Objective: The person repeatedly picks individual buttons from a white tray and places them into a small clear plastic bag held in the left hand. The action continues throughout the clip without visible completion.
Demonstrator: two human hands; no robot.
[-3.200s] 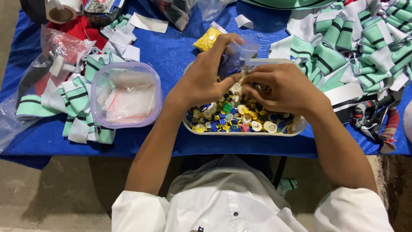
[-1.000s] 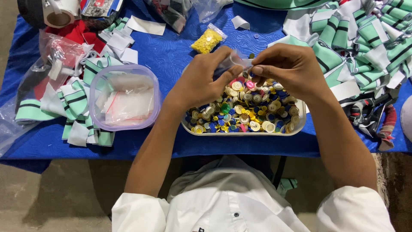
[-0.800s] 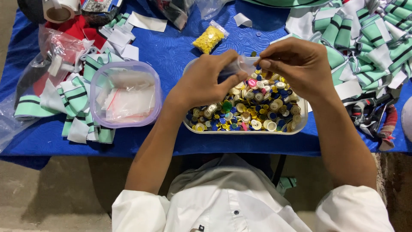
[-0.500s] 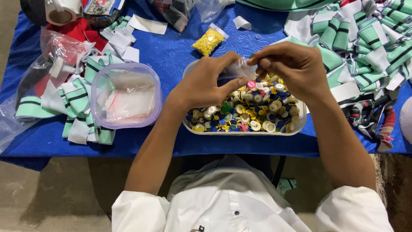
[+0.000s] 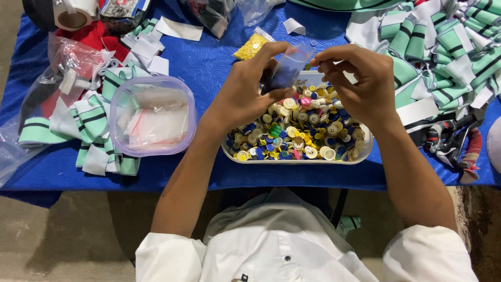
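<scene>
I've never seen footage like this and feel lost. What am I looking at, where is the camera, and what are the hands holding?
There is no machine here: a person works with bare hands, and the one camera sits on their head, looking down. The left hand holds a small clear bag; the right hand is at its top edge. Below them a white tray is full of mixed coloured buttons. On the blue tablecloth also lie a lidded plastic tub, a bag of yellow buttons and green striped fabric pieces.
</scene>
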